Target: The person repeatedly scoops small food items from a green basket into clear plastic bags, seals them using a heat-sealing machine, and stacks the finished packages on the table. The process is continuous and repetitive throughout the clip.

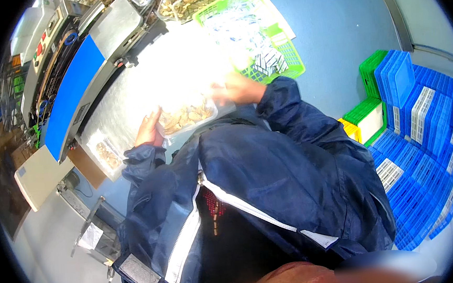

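Note:
A clear plastic tray (211, 115) of light brown dried pieces (184, 118) sits on the metal table close to my body. My left hand (150, 130) grips the tray's left side, its fingers along the rim. Beyond the tray's right corner is my right hand (237, 89), its fingers pointing left. Strong glare washes those fingers out, so whether they pinch anything does not show. Just past that hand stands a light green basket (296, 65) holding many small white packets with dark stripes (270, 61).
Another pack of brown pieces (106, 154) lies at the table's left edge. Filled trays (188, 2) stand at the far side. A machine with a blue belt (73, 94) runs along the left. Stacked blue crates (424, 112) and green crates (367, 116) rise at the right.

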The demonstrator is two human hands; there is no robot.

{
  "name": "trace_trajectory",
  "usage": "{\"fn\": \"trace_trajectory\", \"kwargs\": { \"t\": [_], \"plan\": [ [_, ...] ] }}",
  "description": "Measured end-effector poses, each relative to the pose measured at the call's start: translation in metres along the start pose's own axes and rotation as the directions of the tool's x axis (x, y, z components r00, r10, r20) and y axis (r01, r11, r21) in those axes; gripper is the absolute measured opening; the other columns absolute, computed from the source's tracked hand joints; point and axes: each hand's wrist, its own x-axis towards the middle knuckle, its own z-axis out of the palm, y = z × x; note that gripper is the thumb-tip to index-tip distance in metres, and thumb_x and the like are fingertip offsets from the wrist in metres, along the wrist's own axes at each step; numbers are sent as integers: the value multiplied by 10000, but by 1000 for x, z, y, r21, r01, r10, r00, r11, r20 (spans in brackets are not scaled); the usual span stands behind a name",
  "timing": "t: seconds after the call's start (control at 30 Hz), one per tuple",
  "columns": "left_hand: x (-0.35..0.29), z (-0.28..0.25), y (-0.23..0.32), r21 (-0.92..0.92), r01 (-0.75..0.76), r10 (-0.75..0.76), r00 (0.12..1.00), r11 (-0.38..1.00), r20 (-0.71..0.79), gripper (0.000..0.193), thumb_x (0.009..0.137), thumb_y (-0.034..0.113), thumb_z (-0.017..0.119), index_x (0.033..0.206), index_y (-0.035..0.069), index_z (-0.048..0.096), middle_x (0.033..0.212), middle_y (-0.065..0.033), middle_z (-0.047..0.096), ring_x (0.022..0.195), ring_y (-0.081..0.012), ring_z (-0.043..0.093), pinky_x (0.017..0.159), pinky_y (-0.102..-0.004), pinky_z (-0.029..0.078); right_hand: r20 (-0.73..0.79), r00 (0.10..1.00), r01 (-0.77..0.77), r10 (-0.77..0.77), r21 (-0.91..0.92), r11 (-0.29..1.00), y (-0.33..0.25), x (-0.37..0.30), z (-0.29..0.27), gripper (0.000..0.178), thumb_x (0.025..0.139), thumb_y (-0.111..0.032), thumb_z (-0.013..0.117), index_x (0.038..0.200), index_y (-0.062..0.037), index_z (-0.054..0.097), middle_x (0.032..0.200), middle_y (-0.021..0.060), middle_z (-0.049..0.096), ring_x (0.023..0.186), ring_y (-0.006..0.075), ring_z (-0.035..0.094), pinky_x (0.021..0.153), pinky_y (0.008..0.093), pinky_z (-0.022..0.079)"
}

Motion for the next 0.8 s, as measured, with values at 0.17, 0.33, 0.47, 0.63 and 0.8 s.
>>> {"fn": "trace_trajectory", "kwargs": {
  "t": [0.17,0.33,0.47,0.63,0.8],
  "plan": [
    [26,-29,-15,-162,-108,74,977,981,-202,507,931,318,614,1311,7,489,1323,-88,508,1231,-219,470,1064,-394,352,-752,535,-343,-385,-610,714,47,-66,-120,214,884,-185,620,1008,-12,639,918,126,672,838,261,638,763,379,500],
    [33,-9,-8,-256,-123,69,975,959,-211,581,936,352,598,1386,28,425,1436,-79,413,1312,-241,403,1078,-435,347,-748,640,-690,175,-459,560,119,-111,-185,342,829,-257,625,1122,-84,603,976,192,668,936,391,625,803,463,488],
    [32,1,-9,-184,-159,85,931,970,-355,563,945,352,580,1389,45,419,1405,-88,449,1277,-266,449,1040,-466,394,-681,725,-579,104,-521,627,27,-91,-176,387,835,-206,571,1207,-100,551,973,219,662,919,403,630,788,479,491],
    [33,33,13,-262,-112,48,970,959,-239,499,957,342,558,1370,83,448,1360,-83,503,1249,-274,490,1013,-478,429,-556,802,-591,217,-689,419,-65,-75,-195,445,840,-133,549,1280,-95,495,761,183,653,506,232,611,491,364,491],
    [32,48,20,-252,-176,116,965,952,-234,556,958,334,549,1391,22,390,1357,-156,491,1202,-314,528,990,-465,451,-517,810,-566,278,-562,604,-75,-77,-199,328,844,-126,527,1167,-74,539,833,209,656,567,321,639,579,429,514]
  ]
}}
